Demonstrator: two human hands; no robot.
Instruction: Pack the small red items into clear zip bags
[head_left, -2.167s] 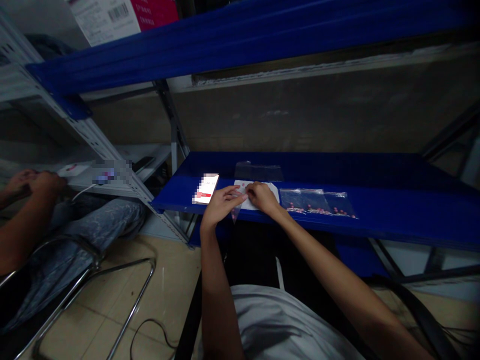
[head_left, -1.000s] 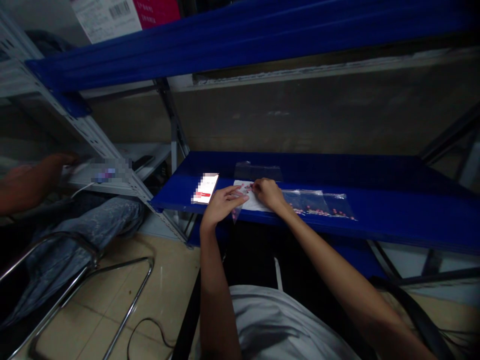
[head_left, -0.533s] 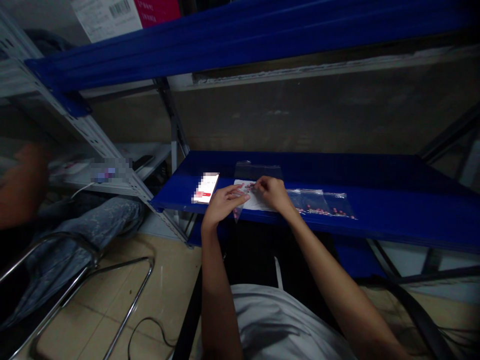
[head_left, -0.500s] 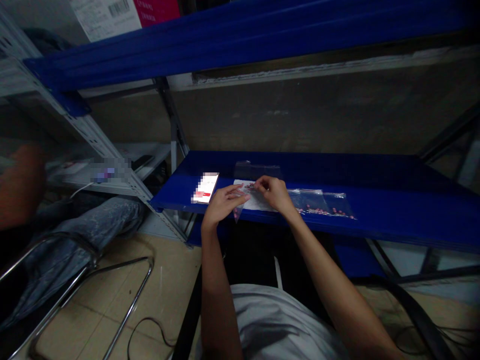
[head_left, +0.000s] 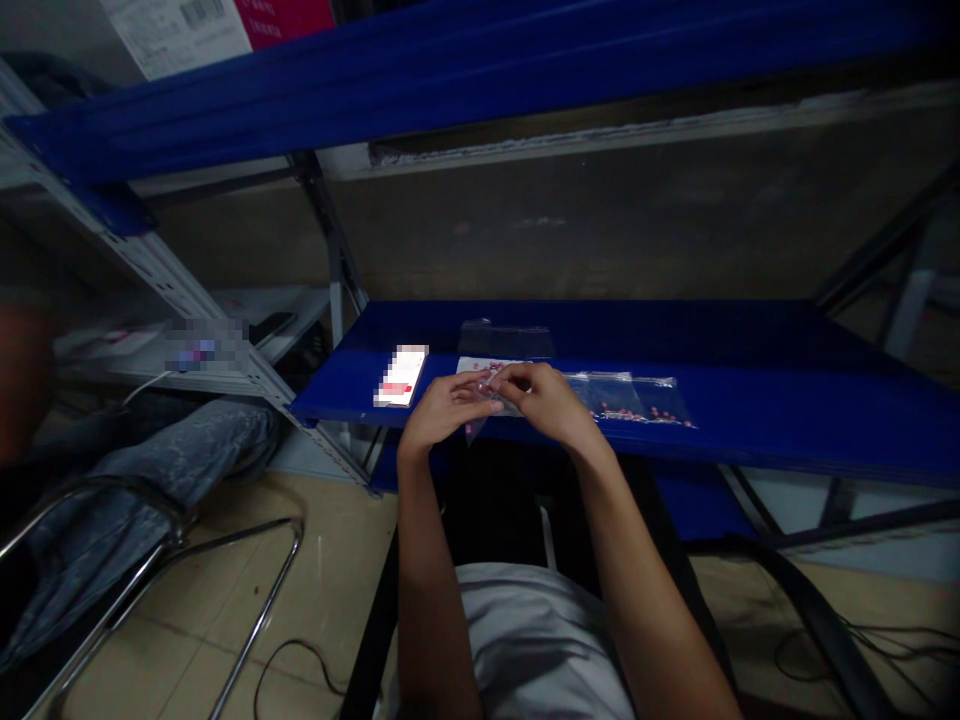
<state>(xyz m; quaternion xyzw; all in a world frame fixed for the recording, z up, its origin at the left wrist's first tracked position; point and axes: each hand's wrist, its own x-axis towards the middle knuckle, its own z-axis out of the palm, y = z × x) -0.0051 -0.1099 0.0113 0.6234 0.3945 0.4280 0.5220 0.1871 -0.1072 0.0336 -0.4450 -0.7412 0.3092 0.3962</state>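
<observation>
Between the fingers of my left hand (head_left: 437,412) is a small clear plastic bag (head_left: 473,429), its lower corner hanging below the hand with a little pink inside. My right hand (head_left: 551,400) has its fingertips pinched at the top of that bag, close to the left fingers. What the right fingertips hold is too small to make out. Behind the hands lies a white sheet (head_left: 466,366) with small pink pieces (head_left: 491,366) on it, partly covered by the right hand. To the right, clear zip bags (head_left: 649,398) hold more pink pieces.
A lit phone (head_left: 405,375) lies left of my hands on the blue shelf (head_left: 780,390). Behind the sheet is another clear bag (head_left: 506,338). A blue beam (head_left: 465,95) crosses overhead. At the left, another person's leg (head_left: 180,460) is beside a metal-framed chair (head_left: 262,590).
My right hand has moved from the pink pieces on the sheet leftward and nearer, to the bag in my left hand. The view has shifted slightly.
</observation>
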